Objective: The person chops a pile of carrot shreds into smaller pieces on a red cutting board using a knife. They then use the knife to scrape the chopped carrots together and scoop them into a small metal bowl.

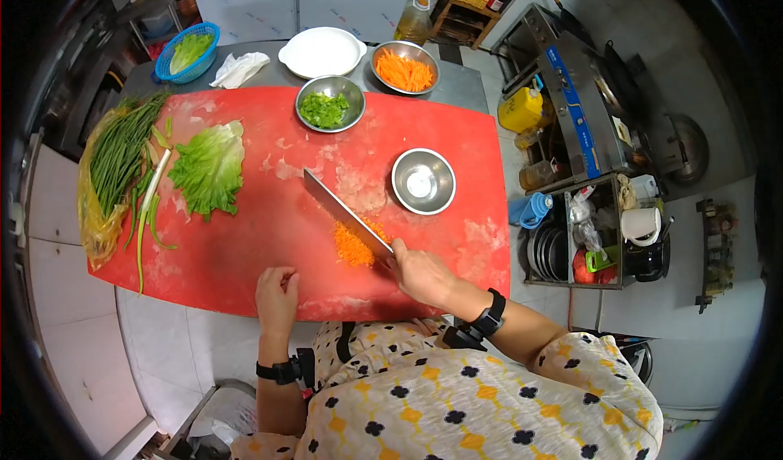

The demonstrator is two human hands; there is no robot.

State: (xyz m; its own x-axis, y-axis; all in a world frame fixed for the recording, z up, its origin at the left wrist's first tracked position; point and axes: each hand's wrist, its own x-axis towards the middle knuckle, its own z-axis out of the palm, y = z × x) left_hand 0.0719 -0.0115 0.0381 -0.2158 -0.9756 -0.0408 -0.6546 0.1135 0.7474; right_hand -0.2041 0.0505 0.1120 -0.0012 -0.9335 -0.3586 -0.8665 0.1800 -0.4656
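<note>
My right hand (422, 276) is wrapped round the handle of a cleaver (338, 207), whose blade points up and to the left over the red cutting board (277, 240). Finely chopped carrot (352, 245) lies in a pile beneath and beside the blade. At the board's front edge, my left hand (277, 294) rests with curled fingers, and nothing shows in it. An empty metal bowl (423, 182) stands on the board to the right of the cleaver. Farther back, another metal bowl (330, 103) holds chopped greens.
A lettuce leaf (210, 168), scallions (152, 207) and a yellow bag of chives (114, 166) lie on the left. Behind the board stand a blue basket (210, 52), a white dish (323, 51) and a bowl of carrot strips (405, 68). A stove (575, 93) stands right.
</note>
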